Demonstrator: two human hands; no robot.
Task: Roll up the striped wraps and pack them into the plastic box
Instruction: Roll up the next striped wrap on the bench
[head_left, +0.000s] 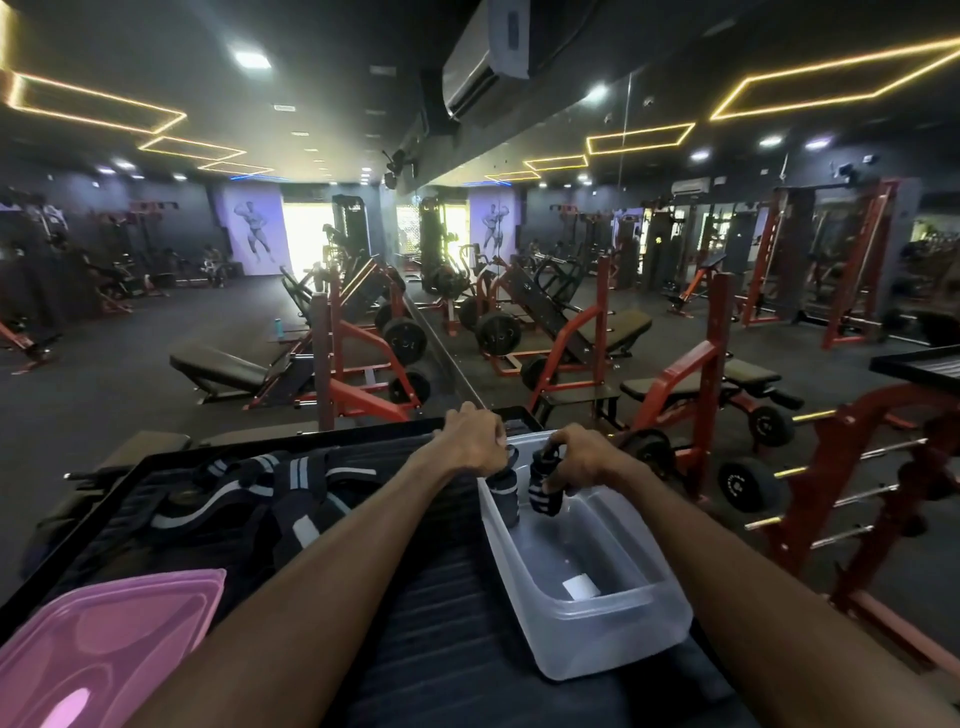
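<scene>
Gym machines, red frames and mirrors fill the dim hall behind our dark table (415, 597), and close to us the packing has only begun. Our right hand (584, 457) has its fingers curled round a rolled wrap (545, 491), a dark roll with pale stripes, held upright at the far end of the plastic box (597, 623); the roll's lower end is inside the walls, though we cannot tell whether it touches the bottom. Our left hand (475, 441) is just beside it, fingers bent over the top of a second rolled wrap (506, 496) that stands against the box's far left corner; it looks like a pinch, though the fingertips are hidden from us. The two rolls stand close together, side by side.

Outward from the grip, the rest of the clear box holds nothing but a small white slip (582, 587) lying on its floor near our end. To the left, a tangle of unrolled wraps (260, 493) lies across the table, striped bands crossing over one another; we cannot count them. A pink lid (93, 649) rests at the near left corner, off the box.

So we judge two rolls going in, the heap still to be rolled and packed, and the lid perhaps to be fitted last.
</scene>
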